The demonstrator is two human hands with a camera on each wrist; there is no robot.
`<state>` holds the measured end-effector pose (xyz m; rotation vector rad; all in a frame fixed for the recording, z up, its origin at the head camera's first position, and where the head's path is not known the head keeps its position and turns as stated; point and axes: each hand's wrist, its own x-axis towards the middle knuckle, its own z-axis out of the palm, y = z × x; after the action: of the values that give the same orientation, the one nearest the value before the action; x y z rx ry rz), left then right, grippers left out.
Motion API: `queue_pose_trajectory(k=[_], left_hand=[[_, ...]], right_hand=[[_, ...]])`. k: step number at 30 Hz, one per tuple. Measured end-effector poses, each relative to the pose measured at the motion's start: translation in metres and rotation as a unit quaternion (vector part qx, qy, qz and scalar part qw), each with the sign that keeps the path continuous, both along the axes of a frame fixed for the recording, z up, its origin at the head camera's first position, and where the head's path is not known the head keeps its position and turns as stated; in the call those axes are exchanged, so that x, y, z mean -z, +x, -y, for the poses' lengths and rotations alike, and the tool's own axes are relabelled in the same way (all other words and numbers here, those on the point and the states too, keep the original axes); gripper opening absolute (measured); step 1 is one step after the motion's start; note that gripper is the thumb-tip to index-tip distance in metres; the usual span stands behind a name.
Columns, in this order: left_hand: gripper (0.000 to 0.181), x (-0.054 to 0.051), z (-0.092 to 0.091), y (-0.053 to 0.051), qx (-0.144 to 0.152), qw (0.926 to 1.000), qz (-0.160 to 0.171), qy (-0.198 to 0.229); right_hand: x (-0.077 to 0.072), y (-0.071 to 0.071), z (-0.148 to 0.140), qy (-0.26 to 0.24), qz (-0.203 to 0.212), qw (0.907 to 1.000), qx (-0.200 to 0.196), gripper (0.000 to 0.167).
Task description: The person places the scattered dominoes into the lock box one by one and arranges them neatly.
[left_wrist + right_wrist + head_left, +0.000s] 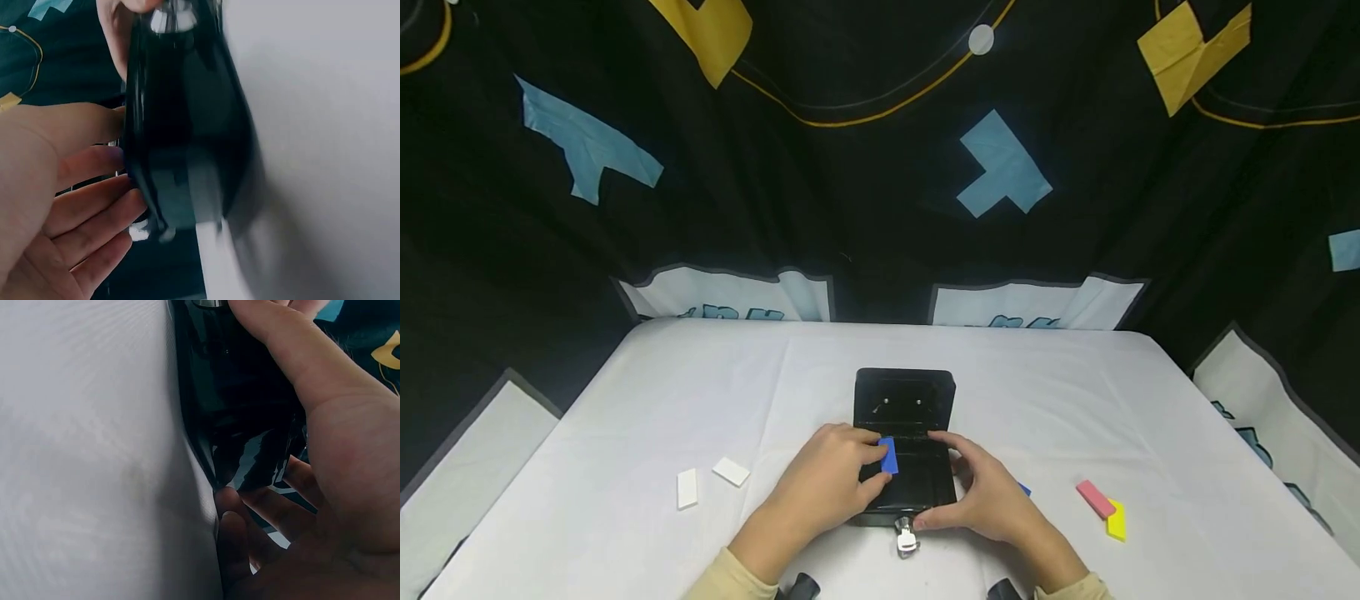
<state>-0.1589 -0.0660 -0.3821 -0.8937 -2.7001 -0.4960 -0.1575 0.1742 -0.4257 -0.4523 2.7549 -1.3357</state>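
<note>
Left hand [827, 475] is seemingly pinching blue block [889, 457] | right hand [992, 496] is gripping box [925, 482] | risk: block slipping if pinch is loosening

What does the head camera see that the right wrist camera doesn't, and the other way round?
Only the head view: a blue piece held by the left hand, two white pieces, a pink piece and a yellow piece.

Only the right wrist view: a close look at the side wall of the black box, with fingertips of the right hand by it.

Both: the box, the right hand, the white cloth and the dark curtain.
</note>
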Motion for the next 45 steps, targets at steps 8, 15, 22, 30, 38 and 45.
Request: queue_pose_trajectory(k=[8,15,22,30,38,45], left_hand=[[0.006,0.008,-0.021,-0.005,0.043,0.9990,0.009,0.003],[0.013,0.015,-0.030,-0.010,-0.002,0.9992,0.025,-0.030],[0.024,0.021,-0.033,-0.013,-0.027,0.9971,0.052,-0.049],[0.024,0.021,-0.039,-0.015,-0.018,0.9968,0.064,-0.045],[0.022,0.019,-0.048,-0.012,0.013,0.9959,0.083,-0.034],[0.021,0.019,-0.052,-0.012,0.018,0.9916,0.128,0.003]], right_hand=[[0.001,0.002,0.000,-0.008,0.006,0.9999,-0.004,0.104],[0.000,0.001,-0.001,-0.006,0.000,1.0000,-0.004,0.104],[-0.001,0.003,0.001,0.004,0.001,1.0000,-0.003,0.104],[-0.001,0.002,0.000,0.002,-0.008,1.0000,-0.002,0.104],[0.000,0.002,-0.001,0.004,-0.015,0.9999,-0.007,0.103],[0.000,0.001,-0.001,-0.008,-0.004,0.9999,-0.005,0.102]])
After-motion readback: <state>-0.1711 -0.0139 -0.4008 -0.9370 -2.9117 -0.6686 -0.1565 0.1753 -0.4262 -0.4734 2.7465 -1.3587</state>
